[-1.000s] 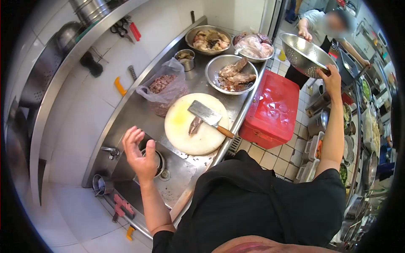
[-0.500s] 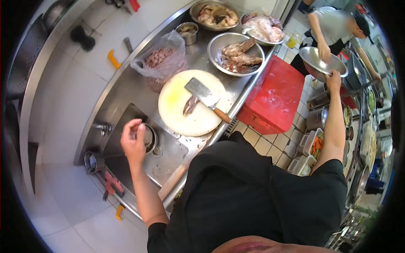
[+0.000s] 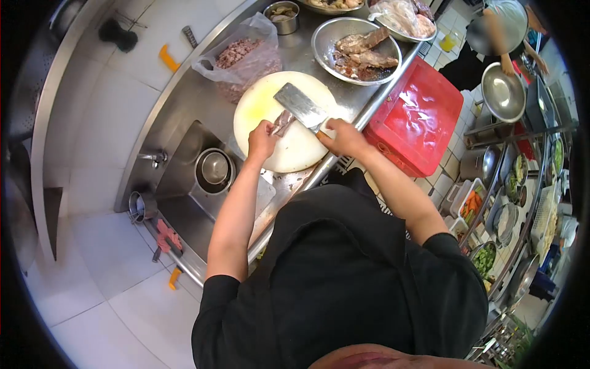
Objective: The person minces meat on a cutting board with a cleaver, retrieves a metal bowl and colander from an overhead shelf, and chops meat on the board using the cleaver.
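Note:
A cleaver (image 3: 300, 104) lies across the round white cutting board (image 3: 252, 112), its wooden handle toward the counter's front edge. My right hand (image 3: 345, 138) is closed round that handle. On the board, just left of the blade, is a dark piece of meat (image 3: 283, 122); my left hand (image 3: 263, 141) pinches its near end. Behind the board stand a plastic bag of minced meat (image 3: 238, 55) and a metal bowl with large meat pieces (image 3: 367, 56).
At the left is a sink (image 3: 178, 175) with a metal pot (image 3: 215, 169) in it. A red box (image 3: 418, 117) stands beyond the counter's front edge. Another person (image 3: 501, 31) at the upper right holds a metal colander (image 3: 504, 92). Food trays line the right.
My right hand has let go of the colander, which the other person now has, and has taken the cleaver's handle. My left hand has moved from over the sink to the meat.

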